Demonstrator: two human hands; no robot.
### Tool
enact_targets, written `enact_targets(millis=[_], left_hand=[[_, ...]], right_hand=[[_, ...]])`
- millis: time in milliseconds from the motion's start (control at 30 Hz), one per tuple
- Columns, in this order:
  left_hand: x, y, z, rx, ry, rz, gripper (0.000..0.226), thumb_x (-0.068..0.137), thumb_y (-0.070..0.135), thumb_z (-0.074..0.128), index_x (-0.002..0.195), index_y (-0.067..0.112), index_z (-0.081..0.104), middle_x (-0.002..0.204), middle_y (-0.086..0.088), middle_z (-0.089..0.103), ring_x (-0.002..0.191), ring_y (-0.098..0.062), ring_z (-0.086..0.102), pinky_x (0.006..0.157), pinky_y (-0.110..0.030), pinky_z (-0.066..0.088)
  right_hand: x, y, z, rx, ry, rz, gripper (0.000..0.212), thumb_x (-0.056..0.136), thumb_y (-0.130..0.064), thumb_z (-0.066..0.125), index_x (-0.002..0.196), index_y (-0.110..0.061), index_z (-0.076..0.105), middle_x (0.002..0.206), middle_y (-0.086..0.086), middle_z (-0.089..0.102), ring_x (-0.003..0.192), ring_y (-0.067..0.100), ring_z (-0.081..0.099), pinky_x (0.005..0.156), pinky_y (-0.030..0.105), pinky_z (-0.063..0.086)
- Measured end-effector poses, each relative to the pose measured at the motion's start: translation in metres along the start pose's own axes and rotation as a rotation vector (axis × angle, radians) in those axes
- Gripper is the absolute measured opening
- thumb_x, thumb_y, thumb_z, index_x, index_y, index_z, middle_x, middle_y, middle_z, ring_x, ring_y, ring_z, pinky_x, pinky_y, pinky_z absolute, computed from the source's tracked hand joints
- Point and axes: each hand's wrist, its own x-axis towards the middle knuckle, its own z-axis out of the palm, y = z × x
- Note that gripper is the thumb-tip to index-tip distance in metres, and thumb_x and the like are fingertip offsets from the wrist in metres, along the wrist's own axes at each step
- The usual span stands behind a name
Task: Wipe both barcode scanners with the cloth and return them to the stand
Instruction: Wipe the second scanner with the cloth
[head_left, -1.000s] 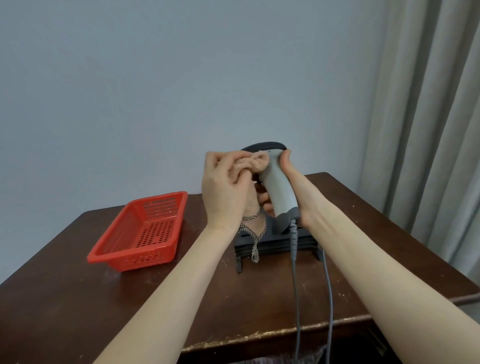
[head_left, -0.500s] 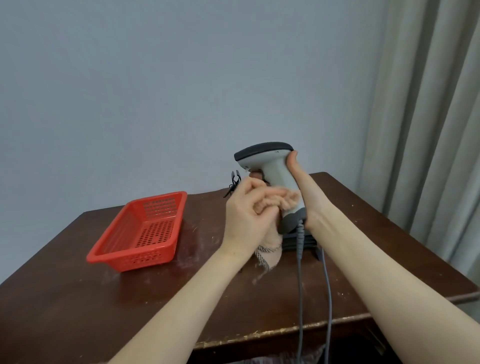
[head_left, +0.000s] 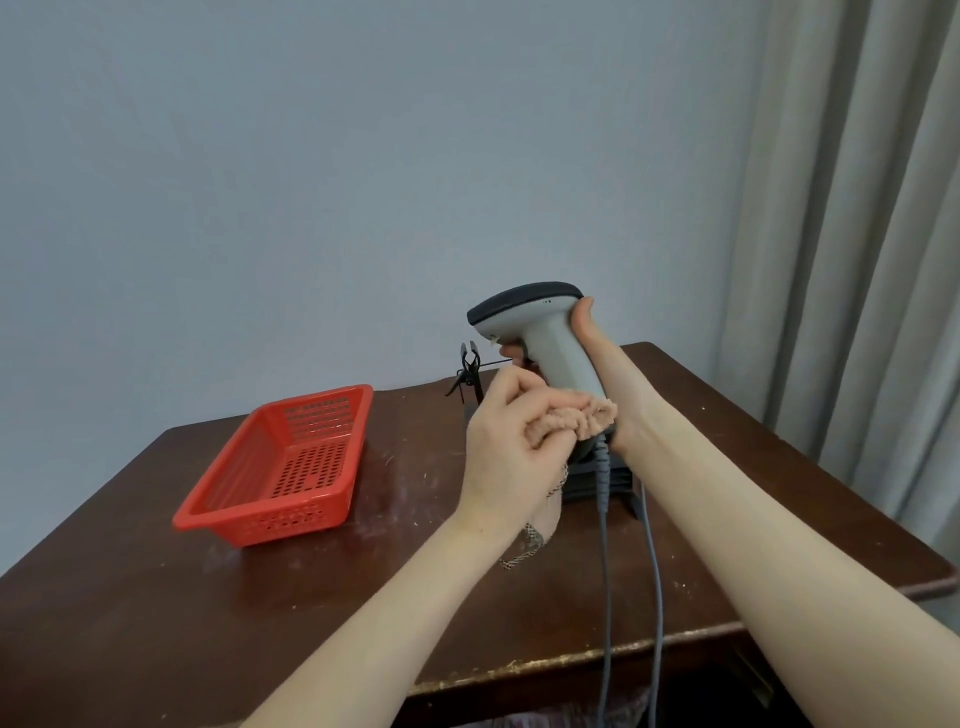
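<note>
Trainee: Scanner (head_left: 550, 358) first. Where is it from the stand (head_left: 584, 480)?

Supervisor: Just above it, off the cradle. Its long axis stands nearly upright. The dark head is on top, nosing toward the basket side, and the cable end points down at the stand.

Trainee: And the hands?

Supervisor: The right hand (head_left: 610, 384) wraps the handle from the side away from the basket, thumb laid up behind the head. The left hand (head_left: 506, 457) is curled round a bunched cloth (head_left: 576, 418) and presses it on the low end of the handle, just above the stand.

Trainee: Which hand would set it back?

Supervisor: Likely the right. It alone carries the scanner, and the stand is straight below it. The move looks like a short drop along that upright axis once the wiping is done.

Trainee: Room?

Supervisor: The basket (head_left: 291, 457) lies well to the left of the stand, with bare table (head_left: 156, 597) between. Right of the stand the table runs on to its edge. Two cables (head_left: 604, 551) run from the stand's spot over the near edge, and they could drag or snag.

Trainee: The second scanner?

Supervisor: Cannot tell. The hands hide most of the stand.
</note>
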Motion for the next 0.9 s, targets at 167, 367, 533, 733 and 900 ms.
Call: enact_targets(millis=[167,367,533,733,900], left_hand=[[0.044,-0.001,-0.012,0.074,0.223,-0.170,0.021,0.070,-0.001,0.059,0.073,0.020,0.061,0.087,0.000,0.054,0.077,0.006,0.053,0.073,-0.003,0.036],[0.061,0.002,-0.009,0.167,0.220,-0.160,0.014,0.075,0.005,0.059,0.085,0.011,0.067,0.091,0.001,0.049,0.071,0.002,0.049,0.068,-0.001,0.034],[0.028,0.005,-0.002,0.090,-0.019,-0.012,0.027,0.071,0.026,0.049,0.079,0.020,0.074,0.078,0.012,0.046,0.074,-0.005,0.051,0.069,-0.020,0.046],[0.046,0.002,-0.012,0.132,0.107,0.005,0.030,0.075,0.022,0.050,0.088,0.017,0.075,0.084,0.004,0.048,0.075,-0.003,0.052,0.072,-0.012,0.043],[0.051,-0.001,-0.014,0.074,0.074,-0.011,0.029,0.078,0.008,0.055,0.094,0.019,0.075,0.093,0.000,0.051,0.089,0.001,0.053,0.083,-0.011,0.042]], right_hand=[[0.006,0.008,0.004,-0.102,0.096,-0.033,0.067,0.088,-0.064,0.043,0.106,-0.003,0.063,0.084,0.013,0.068,0.076,0.022,0.067,0.068,0.030,0.056],[0.004,0.012,0.019,0.029,0.042,-0.051,0.036,0.092,-0.045,0.054,0.095,-0.011,0.065,0.087,0.007,0.065,0.079,0.018,0.063,0.076,0.029,0.050],[-0.002,0.005,0.013,0.156,0.027,-0.067,0.056,0.093,-0.044,0.047,0.043,-0.017,0.046,0.040,-0.007,0.042,0.033,0.002,0.043,0.036,0.014,0.040],[0.002,0.006,0.016,-0.029,0.017,-0.047,0.029,0.092,-0.040,0.057,0.089,-0.012,0.063,0.084,0.002,0.062,0.071,0.014,0.066,0.081,0.022,0.049],[-0.003,0.006,0.025,0.113,-0.055,-0.059,0.035,0.089,-0.038,0.057,0.078,-0.006,0.067,0.072,0.004,0.066,0.068,0.013,0.067,0.066,0.023,0.055]])
